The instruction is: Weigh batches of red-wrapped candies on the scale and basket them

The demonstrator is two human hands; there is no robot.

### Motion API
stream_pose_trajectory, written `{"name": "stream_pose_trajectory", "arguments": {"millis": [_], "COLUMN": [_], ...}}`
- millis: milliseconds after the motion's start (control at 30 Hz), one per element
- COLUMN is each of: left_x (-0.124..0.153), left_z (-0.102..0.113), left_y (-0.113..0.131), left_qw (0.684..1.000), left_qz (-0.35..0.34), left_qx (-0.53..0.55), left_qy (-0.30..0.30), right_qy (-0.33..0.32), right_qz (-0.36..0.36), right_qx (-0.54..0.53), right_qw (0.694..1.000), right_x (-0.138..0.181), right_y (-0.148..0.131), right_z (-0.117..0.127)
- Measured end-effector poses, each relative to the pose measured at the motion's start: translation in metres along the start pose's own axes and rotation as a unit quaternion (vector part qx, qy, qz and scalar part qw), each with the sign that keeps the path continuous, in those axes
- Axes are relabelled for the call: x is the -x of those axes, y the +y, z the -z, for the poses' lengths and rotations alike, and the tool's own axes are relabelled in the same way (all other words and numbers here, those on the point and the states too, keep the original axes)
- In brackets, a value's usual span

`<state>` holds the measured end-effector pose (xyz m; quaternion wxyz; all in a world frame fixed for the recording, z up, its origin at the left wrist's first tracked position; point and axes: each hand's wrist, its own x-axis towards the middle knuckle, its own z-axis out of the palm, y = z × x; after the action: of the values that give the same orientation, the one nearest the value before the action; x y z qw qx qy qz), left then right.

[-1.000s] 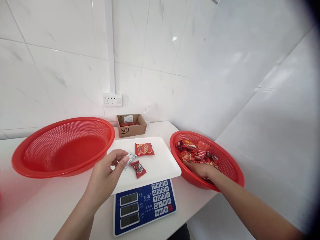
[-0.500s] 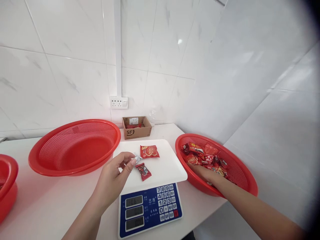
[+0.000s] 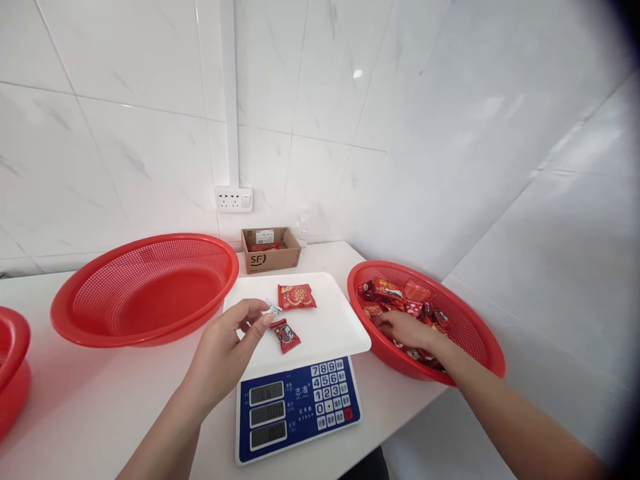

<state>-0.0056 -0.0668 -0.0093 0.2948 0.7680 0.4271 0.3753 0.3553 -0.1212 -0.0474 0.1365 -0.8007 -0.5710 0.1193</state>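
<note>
My left hand (image 3: 235, 343) pinches a small silver packet (image 3: 273, 309) between thumb and fingertips, above the left part of the white weighing pan (image 3: 330, 333). On the pan lie a flat red snack packet (image 3: 297, 297) and, nearer me, a smaller dark-red wrapped snack (image 3: 286, 335). My right hand (image 3: 407, 329) is inside the right red basket (image 3: 480, 330), its fingers curled down among several red wrapped snacks (image 3: 417, 300). Whatever those fingers hold, if anything, is hidden. Below the pan is the scale's blue keypad and display panel (image 3: 300, 407).
A large red basket (image 3: 145, 257) stands left of the scale, with part of another red basket (image 3: 13, 350) at the left edge. Behind the pan sits a small cardboard box (image 3: 273, 259) with red packets inside. Tiled walls bound the table at the back and right.
My right hand has lifted a little within the basket, so more of it shows above the snacks. My left hand keeps the silver packet over the pan. The view has shifted slightly.
</note>
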Motion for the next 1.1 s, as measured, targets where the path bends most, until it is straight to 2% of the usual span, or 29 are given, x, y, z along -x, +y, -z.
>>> {"name": "stream_pose_trajectory", "arguments": {"millis": [67,133,167,200,233,300,400,500,600,700,800,933,1100], "left_x": [0.0,0.0,0.0,0.0,0.0,0.002,0.005,0.007,0.007,0.003,-0.001,-0.002,-0.001], "left_z": [-0.001,-0.003,-0.004,-0.006,-0.009,-0.013,-0.019,-0.022,-0.021,-0.015,-0.007,-0.001,-0.001], "left_y": [0.0,0.0,0.0,0.0,0.0,0.0,0.003,0.007,0.009,0.008,0.004,0.001,0.0], "left_qw": [1.0,1.0,1.0,0.999,0.999,0.995,0.987,0.981,0.981,0.993,0.999,1.0,1.0], "left_qz": [0.0,-0.005,-0.008,-0.01,-0.012,-0.013,-0.026,-0.054,-0.058,-0.041,-0.026,-0.007,-0.004], "left_qx": [0.0,0.003,0.005,0.009,0.015,0.026,0.033,0.028,0.019,0.021,0.016,0.001,-0.007], "left_qy": [-0.003,-0.012,-0.021,-0.033,-0.05,-0.096,-0.158,-0.185,-0.182,-0.11,-0.031,-0.014,-0.018], "right_qy": [0.03,0.093,0.129,0.135,0.115,0.07,0.006,-0.033,-0.053,-0.01,0.04,0.011,0.09], "right_qz": [-0.002,-0.002,0.009,0.026,0.052,0.149,0.226,0.262,0.246,0.204,0.177,0.178,0.22], "right_qx": [-0.008,-0.046,-0.102,-0.167,-0.229,-0.313,-0.362,-0.356,-0.348,-0.319,-0.232,-0.142,-0.091], "right_qw": [1.0,0.995,0.986,0.976,0.965,0.935,0.905,0.896,0.903,0.926,0.956,0.974,0.967], "right_x": [0.004,0.015,0.022,0.029,0.037,0.052,0.069,0.08,0.08,0.068,0.052,0.039,0.036], "right_y": [-0.008,-0.023,-0.033,-0.044,-0.056,-0.08,-0.114,-0.137,-0.144,-0.14,-0.135,-0.135,-0.136], "right_z": [0.012,0.022,0.024,0.025,0.024,0.015,-0.005,-0.019,-0.025,-0.03,-0.038,-0.049,-0.054]}}
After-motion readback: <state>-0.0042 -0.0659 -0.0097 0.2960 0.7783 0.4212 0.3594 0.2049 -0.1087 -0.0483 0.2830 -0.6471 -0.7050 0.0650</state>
